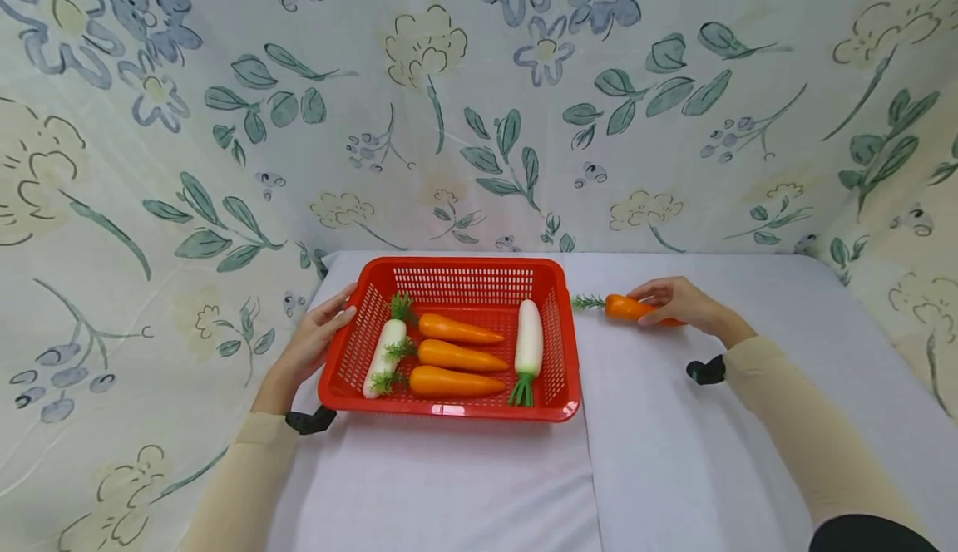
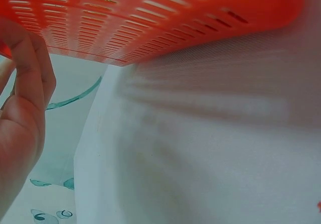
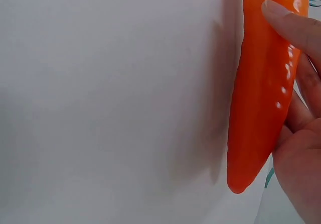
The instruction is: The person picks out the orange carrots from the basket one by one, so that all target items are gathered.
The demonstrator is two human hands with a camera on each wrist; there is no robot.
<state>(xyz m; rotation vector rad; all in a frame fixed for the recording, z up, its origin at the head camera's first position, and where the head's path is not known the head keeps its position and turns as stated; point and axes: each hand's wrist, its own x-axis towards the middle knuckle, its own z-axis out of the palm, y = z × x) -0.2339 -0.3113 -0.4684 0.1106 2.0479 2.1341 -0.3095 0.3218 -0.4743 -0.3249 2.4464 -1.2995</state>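
**Carrot (image 3: 258,98) in one hand, basket (image 1: 486,408) in the other**

Nearest me are two cream sleeves (image 1: 247,460). The left hand (image 1: 316,340) has its fingers round the red basket's left rim. Inside, three more carrots (image 1: 460,357) lie between two white radishes (image 1: 530,340). Just right of the basket, the right hand (image 1: 683,304) pinches the carrot. I see flowery cloth (image 1: 486,3) behind.

Soft, even light washes the counter (image 1: 441,485) before me; white glints dot the orange carrot (image 3: 263,88), its shadow blurs beside it, and dimmer grey shade spreads by the red basket (image 2: 165,25).
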